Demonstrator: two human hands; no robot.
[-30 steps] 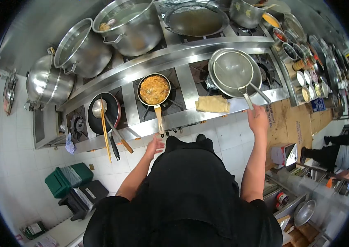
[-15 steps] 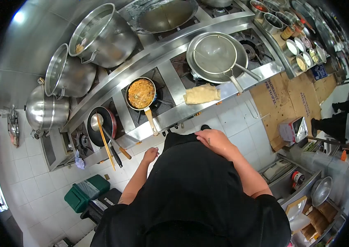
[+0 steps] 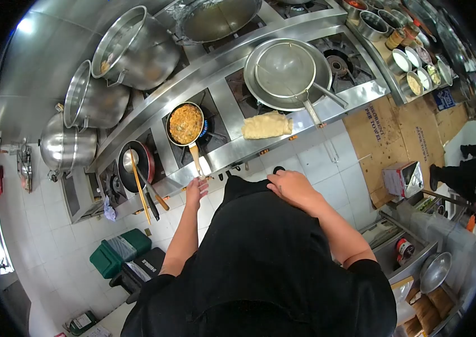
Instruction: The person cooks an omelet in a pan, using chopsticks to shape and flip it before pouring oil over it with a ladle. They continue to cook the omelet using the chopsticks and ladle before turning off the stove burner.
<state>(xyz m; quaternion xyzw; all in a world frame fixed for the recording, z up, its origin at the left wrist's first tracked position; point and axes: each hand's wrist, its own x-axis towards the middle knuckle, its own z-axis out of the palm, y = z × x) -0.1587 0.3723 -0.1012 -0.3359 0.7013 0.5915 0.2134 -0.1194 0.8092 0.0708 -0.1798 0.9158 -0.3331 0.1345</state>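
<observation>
My left hand [image 3: 196, 191] is held up just below the wooden handle of a small pan [image 3: 194, 157], fingers apart and nothing in them. That pan holds an orange-brown food [image 3: 185, 123] over a blue flame. At the front of my black apron, my right hand [image 3: 289, 186] is closed near the cloth's edge; what its fingers hold is too small to make out. On the stove's front ledge, to the right of the small pan, lies a folded beige cloth [image 3: 267, 125].
A strainer [image 3: 285, 70] rests over a wide pan. A red-rimmed pan [image 3: 147, 168] holds a ladle and chopsticks at left. Large pots [image 3: 142, 56] line the back. Cardboard [image 3: 384, 146] covers floor at right, where a person's dark-clothed legs [image 3: 457, 177] show.
My left hand has moved up towards the small pan's handle, and its fingers have opened. My right hand stays at the apron. The view has shifted slightly.
</observation>
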